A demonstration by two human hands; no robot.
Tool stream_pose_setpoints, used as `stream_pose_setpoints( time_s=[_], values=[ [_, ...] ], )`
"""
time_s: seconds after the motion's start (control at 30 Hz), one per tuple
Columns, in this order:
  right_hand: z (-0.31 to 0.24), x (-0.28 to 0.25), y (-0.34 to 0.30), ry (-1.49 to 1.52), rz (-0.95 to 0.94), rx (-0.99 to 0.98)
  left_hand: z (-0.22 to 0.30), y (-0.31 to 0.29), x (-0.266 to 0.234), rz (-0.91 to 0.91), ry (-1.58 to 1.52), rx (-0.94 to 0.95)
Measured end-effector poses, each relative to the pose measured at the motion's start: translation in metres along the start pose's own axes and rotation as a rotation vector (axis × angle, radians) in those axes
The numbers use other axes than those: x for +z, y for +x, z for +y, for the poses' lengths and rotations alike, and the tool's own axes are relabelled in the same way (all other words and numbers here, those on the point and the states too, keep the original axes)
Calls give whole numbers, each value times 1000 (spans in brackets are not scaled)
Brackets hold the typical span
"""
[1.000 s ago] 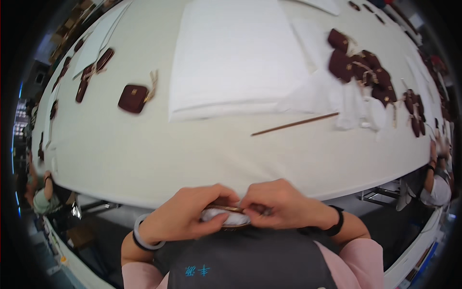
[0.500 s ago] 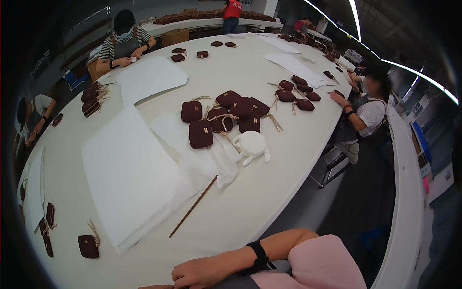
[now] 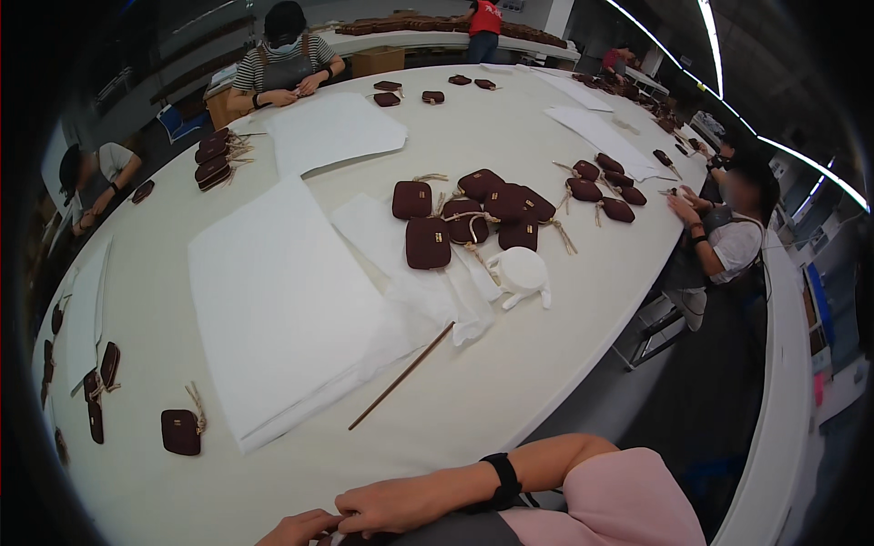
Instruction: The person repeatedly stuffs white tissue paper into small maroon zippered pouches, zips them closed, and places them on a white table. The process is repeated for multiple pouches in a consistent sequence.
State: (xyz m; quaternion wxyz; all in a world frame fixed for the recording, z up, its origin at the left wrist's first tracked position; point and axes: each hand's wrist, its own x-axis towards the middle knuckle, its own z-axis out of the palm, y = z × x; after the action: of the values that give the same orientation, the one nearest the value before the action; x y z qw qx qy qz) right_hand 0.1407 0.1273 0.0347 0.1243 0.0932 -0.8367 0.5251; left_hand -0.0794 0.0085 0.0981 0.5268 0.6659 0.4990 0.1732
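Observation:
My right hand (image 3: 390, 506) is closed at the lower edge, its fingers curled down beside my left hand (image 3: 300, 527). Only the back and bent fingers of the left one show. The two hands meet over something small, mostly hidden by the fingers and cut off by the frame. Ahead of them a thin brown stick (image 3: 401, 377) lies on the table, near a stack of white paper sheets (image 3: 273, 300). Farther off is a cluster of dark maroon zipped pouches (image 3: 428, 244) with beige cords. A single maroon pouch (image 3: 181, 432) lies to the left.
A round white object with a white glove-like piece (image 3: 523, 270) sits beside the cluster on the big pale table (image 3: 510, 364). More pouches (image 3: 584, 189) lie farther right. Co-workers sit around the table, one at the far left (image 3: 289, 73) and another at the right (image 3: 728, 227).
The view has shifted, so the table and pouches appear farther right and slightly higher. More of my left hand now shows, next to my right hand.

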Motion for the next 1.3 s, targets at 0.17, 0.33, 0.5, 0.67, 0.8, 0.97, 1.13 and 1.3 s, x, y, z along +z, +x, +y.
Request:
stream_pose_setpoints(
  time_s=[0.17,0.33,0.5,0.67,0.8,0.97,1.13,1.3],
  values=[
    [-14,-12,0,-60,-90,56,-16,-9,-1,-47,-148,-57],
    [-17,-15,5,-127,-170,-5,-30,-22,5,-49,-259,-190],
    [-14,-11,13,-71,-127,-20,-29,-11,12,119,-93,-32],
    [-35,-20,21,-169,-206,131,-26,-6,19,301,19,239],
    [-29,-8,20,-82,-11,220,-36,-10,34,355,187,210],
    [-26,-3,11,48,135,417,-33,-10,42,348,275,192],
    [-25,-7,15,-54,62,307,-34,-8,46,389,257,173],
    [-31,-8,21,-87,13,313,-37,-7,60,519,101,145]
  ],
)
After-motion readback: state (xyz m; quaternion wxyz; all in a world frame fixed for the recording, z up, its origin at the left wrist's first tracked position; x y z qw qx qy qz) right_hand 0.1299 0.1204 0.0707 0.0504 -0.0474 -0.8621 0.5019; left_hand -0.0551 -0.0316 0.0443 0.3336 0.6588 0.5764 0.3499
